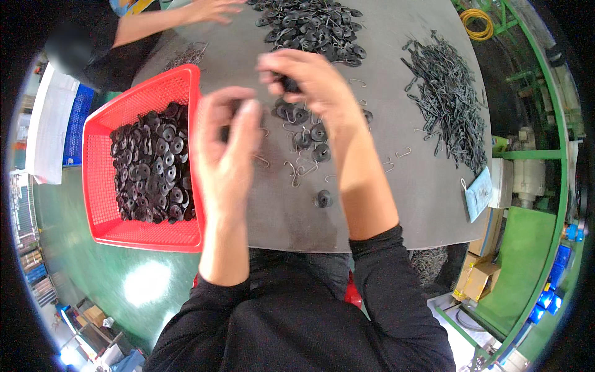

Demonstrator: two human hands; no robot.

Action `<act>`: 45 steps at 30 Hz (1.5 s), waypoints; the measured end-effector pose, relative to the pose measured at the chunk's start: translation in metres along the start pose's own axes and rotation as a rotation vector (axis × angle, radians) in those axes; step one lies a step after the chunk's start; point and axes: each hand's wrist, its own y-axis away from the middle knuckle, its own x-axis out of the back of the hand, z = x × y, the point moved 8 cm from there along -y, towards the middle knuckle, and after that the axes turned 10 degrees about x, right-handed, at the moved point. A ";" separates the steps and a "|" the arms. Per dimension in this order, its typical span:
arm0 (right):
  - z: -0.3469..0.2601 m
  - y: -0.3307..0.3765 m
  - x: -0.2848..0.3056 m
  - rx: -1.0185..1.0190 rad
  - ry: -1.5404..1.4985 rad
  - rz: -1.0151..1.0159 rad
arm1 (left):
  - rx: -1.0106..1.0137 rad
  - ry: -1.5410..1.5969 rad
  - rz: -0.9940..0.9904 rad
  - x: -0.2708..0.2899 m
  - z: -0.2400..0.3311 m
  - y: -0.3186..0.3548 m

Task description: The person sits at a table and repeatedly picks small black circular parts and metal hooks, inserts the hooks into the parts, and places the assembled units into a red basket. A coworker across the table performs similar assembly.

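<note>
My left hand (228,139), blurred by motion, is curled beside the red basket's inner edge, with a black rubber disc (224,132) partly showing between thumb and fingers. Farther forward, my right hand (308,79) closes its fingers around another black rubber disc (288,84), mostly covered. Below and between the hands, several loose black discs (318,132) lie on the grey table (396,211) among thin metal hooks (296,172). One disc (323,198) sits apart, nearer the table's front edge.
A red plastic basket (196,124) of black discs stands at left. At the far side is a heap of discs with hooks (310,28); a pile of dark slender pieces (449,99) lies right, near a light-blue pouch (478,193). Another person's hand (211,10) reaches over the far left.
</note>
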 end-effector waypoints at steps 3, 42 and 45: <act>-0.011 -0.013 -0.104 0.120 0.068 -0.248 | -0.392 -0.579 0.341 0.066 0.072 0.017; 0.052 0.028 0.098 0.273 1.136 0.311 | 0.084 -0.535 -0.172 -0.014 -0.134 -0.076; 0.064 0.022 0.078 0.243 1.324 0.277 | 0.128 -0.476 -0.218 -0.012 -0.136 -0.077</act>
